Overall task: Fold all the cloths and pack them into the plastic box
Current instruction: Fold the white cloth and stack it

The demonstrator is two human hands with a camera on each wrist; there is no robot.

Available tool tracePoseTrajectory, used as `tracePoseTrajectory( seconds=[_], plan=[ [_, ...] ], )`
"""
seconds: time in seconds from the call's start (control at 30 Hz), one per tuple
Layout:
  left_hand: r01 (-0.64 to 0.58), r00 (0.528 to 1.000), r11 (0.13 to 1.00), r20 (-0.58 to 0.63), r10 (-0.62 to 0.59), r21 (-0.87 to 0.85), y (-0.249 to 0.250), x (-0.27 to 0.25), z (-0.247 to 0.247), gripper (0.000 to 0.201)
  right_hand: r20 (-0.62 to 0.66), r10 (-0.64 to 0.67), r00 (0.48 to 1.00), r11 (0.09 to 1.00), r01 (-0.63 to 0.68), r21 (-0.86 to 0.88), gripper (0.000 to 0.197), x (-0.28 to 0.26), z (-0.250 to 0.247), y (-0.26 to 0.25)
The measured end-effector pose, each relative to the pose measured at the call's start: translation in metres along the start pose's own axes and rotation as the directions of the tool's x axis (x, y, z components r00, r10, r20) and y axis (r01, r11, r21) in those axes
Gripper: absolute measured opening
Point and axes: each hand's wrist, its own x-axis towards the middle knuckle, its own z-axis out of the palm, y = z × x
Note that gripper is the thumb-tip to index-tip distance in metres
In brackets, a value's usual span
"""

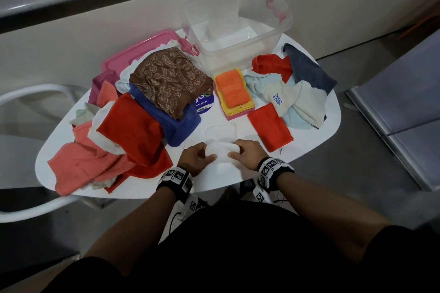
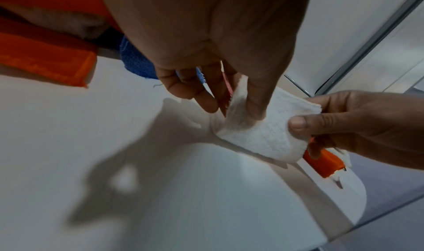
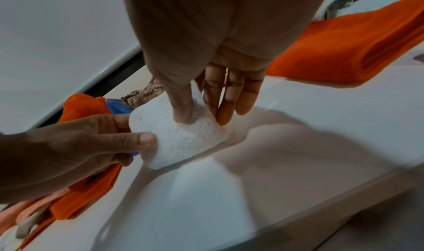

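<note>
White oval table, near edge: small white terry cloth [image 1: 222, 153] mid-fold, clear plastic box [image 1: 234, 31] at the far edge holds no cloths yet.

Left hand [image 1: 195, 157] pinches the cloth's left end, right hand [image 1: 247, 152] pinches the right, thumbs on top, cloth between them just off the table. Advice: keep the edges aligned, lay it flat, press the crease before releasing; loose cloths either side could snag.

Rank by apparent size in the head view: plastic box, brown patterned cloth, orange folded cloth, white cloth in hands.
1. plastic box
2. brown patterned cloth
3. orange folded cloth and white cloth: look alike; hands hide part of the white one.
</note>
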Motion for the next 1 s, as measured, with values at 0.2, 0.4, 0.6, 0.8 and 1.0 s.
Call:
tracePoseTrajectory(
  seconds=[0.2, 0.4, 0.6, 0.8, 1.0],
  plan=[
    [0.063, 0.994, 0.998, 0.086, -0.064, 0.015, 0.005, 0.004, -0.004, 0.040, 0.046, 0.021, 0.999, 0.999, -0.019, -0.031, 0.034, 0.002, -0.002, 0.000],
    [0.075, 0.979, 0.987, 0.179, -0.100, 0.144, 0.003, -0.005, -0.002, 0.025, 0.202, 0.003, 0.979, 0.984, 0.034, -0.177, 0.033, 0.000, 0.003, 0.004],
    [0.058, 0.988, 0.977, 0.130, -0.086, 0.205, -0.005, -0.009, 0.005, 0.040, 0.183, 0.052, 0.982, 0.965, -0.003, -0.262, 0.037, 0.002, 0.005, 0.001],
    [0.074, 0.987, 0.950, 0.116, -0.114, 0.303, -0.001, -0.002, 0.011, 0.039, 0.076, 0.201, 0.977, 0.970, -0.188, -0.153, 0.031, 0.008, 0.010, 0.000],
    [0.081, 0.994, 0.917, 0.038, -0.104, 0.391, 0.003, -0.004, 0.017, 0.035, 0.015, 0.067, 0.998, 0.905, -0.054, -0.421, 0.025, 0.008, 0.012, -0.011]
  ],
)
